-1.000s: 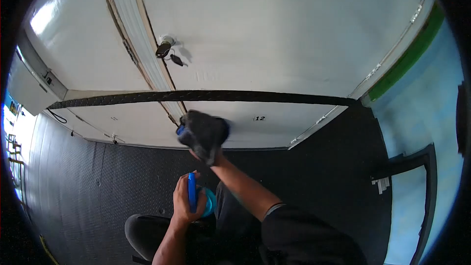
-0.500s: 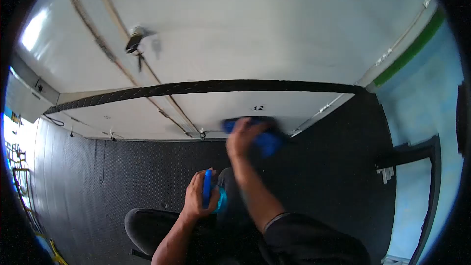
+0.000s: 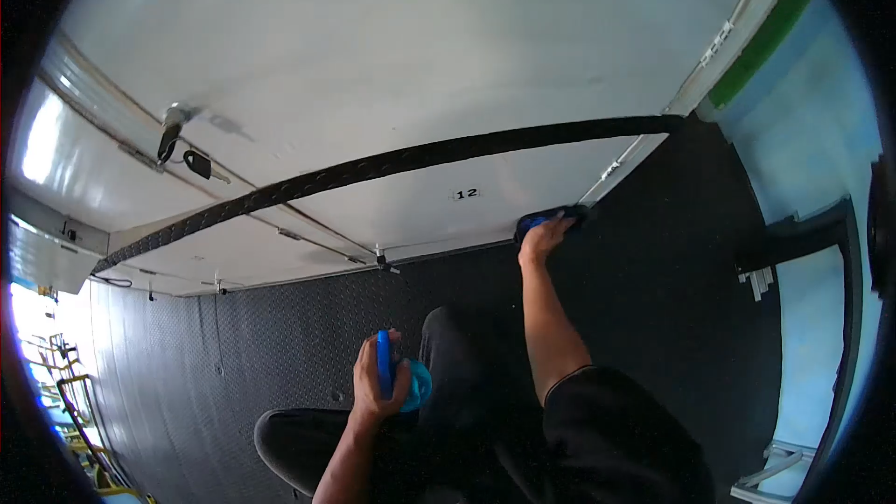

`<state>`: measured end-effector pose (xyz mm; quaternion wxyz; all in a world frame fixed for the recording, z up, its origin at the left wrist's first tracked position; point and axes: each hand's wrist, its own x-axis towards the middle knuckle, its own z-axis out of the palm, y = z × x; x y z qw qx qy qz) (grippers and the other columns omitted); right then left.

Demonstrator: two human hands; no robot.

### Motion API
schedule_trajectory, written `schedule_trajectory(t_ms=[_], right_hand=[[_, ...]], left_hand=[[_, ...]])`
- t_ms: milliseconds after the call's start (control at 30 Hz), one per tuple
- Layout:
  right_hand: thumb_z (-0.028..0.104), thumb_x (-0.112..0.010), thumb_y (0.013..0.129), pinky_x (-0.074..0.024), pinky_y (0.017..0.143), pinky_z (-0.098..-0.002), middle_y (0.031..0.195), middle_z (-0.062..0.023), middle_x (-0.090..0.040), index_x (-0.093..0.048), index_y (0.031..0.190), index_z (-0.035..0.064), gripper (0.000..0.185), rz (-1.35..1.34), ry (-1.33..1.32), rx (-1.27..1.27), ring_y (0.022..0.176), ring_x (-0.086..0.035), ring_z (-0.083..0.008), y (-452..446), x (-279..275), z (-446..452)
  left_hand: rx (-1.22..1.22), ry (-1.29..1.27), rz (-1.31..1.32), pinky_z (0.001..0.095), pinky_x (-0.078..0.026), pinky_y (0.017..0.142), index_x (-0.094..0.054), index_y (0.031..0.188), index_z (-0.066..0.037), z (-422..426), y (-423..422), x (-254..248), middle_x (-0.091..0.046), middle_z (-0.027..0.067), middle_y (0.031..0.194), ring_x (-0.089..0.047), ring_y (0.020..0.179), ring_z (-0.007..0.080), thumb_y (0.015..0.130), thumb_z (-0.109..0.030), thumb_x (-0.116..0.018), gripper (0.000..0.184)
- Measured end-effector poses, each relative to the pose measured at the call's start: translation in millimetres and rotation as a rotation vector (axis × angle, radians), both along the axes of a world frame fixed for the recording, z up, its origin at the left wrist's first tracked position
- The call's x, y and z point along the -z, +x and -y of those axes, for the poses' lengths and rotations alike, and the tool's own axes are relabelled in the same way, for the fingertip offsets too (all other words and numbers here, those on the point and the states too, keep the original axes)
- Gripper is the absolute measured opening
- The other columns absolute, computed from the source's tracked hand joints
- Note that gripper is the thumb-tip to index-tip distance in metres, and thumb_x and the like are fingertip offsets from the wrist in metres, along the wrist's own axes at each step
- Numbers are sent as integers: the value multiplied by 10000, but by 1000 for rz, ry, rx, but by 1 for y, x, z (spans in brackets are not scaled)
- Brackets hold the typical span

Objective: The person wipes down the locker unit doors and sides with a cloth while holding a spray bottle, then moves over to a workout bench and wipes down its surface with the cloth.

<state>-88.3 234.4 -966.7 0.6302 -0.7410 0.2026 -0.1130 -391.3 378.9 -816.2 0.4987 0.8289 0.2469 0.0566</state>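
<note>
My left hand is wrapped round a spray bottle with a blue head and a turquoise body, held above my knees. With arm stretched forward, my right hand presses a dark blue cloth against the bottom right corner of a white cabinet door marked 12. Part of the cloth is hidden under the fingers. A black ribbed strip runs across just above this door.
Keys hang from a lock on the larger white door above. Black textured flooring lies below the cabinets. A light blue wall with a black frame stands at the right.
My right hand and the cloth have moved right and slightly up, to the door's lower corner. The view has shifted and tilted; my left hand still holds the spray bottle.
</note>
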Motion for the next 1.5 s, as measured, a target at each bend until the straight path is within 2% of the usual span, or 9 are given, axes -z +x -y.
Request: schedule_trajectory(t_ms=[133,433,633,800,1033,1167,1367,1433,1500], right_hand=[[315,-247,1021,-138,1159,-425,1535,-254,-63,36,1478,1,622,-140,332,15,1417,-172,-335,-27,-4,-52],[213,-372,921,-356,927,-377,1156,-104,-407,-362,1133,86,247,-571,982,-325,1051,-434,-228,-129,13,-173],[144,-455,854,-501,772,-345,904,-4,-636,-627,903,142,178,-591,1249,41,807,-608,-156,-46,47,-76],[483,-499,926,-421,935,-384,1220,-34,-541,-517,1258,90,516,-218,860,228,1082,-528,-213,21,63,26],[591,-289,954,-263,1103,-415,1477,-42,-348,-367,1410,111,667,-240,1303,233,1318,-362,-252,-1,62,-41],[594,-340,934,-337,1036,-492,1458,-44,-362,-389,1394,167,630,-369,1801,-93,1312,-361,-277,-68,99,-127],[534,-406,887,-423,966,-488,1207,-53,-592,-553,1203,164,508,-325,1153,-823,1117,-537,-270,-151,121,-189],[410,-403,905,-455,954,-438,1132,-84,-623,-561,1195,115,443,-822,1679,-519,1027,-589,-281,-144,76,-159],[447,-410,898,-441,969,-456,1168,-119,-609,-553,1211,72,510,-423,1268,-1062,1066,-578,-287,-152,111,-147]], left_hand=[[87,126,50,379,-511,746,-518,1165,22,2,6,11,-591,186,1039,-618,842,282,744,-66,-598,437],[-4,175,59,360,-499,716,-526,1144,12,-9,-1,8,-598,172,1003,-608,799,252,768,-55,-581,386],[114,151,-4,401,-500,767,-508,1157,31,-5,21,20,-581,206,1034,-611,867,336,755,-52,-600,421],[213,101,8,423,-493,791,-502,1161,37,12,49,26,-577,206,1033,-606,887,360,749,-53,-604,434],[202,53,-17,386,-499,722,-503,1163,42,11,49,18,-579,176,978,-595,775,280,753,-70,-592,435],[132,163,25,377,-508,694,-513,1157,29,-3,30,18,-583,171,984,-600,747,272,756,-67,-593,421],[-77,135,15,353,-519,700,-519,1155,19,-17,-7,0,-590,171,1022,-618,772,268,749,-46,-604,420],[-125,125,24,349,-521,703,-520,1157,13,-23,-18,-11,-591,168,1024,-622,777,268,748,-45,-609,422],[-100,31,-40,355,-524,744,-519,1160,4,-27,-24,-26,-602,169,1051,-633,842,269,754,-47,-616,420]])
